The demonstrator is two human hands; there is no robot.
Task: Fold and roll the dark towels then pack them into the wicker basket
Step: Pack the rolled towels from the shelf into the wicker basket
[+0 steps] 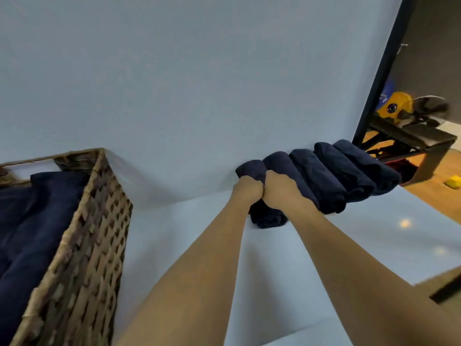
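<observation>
Head view: near centre, toward 4 o'clock, the end rolled towel [268, 219] is clenched by left grip [247, 189] and right grip [280, 189] together. Likely soft, light and apt to unroll, it is best clasped mid-roll. The wicker basket [94, 221] lies at 8 o'clock.

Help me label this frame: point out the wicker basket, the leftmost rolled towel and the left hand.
wicker basket [82, 245]: head view, woven side wall.
leftmost rolled towel [268, 220]: head view, its near end.
left hand [247, 190]: head view, back of the fist.
</observation>
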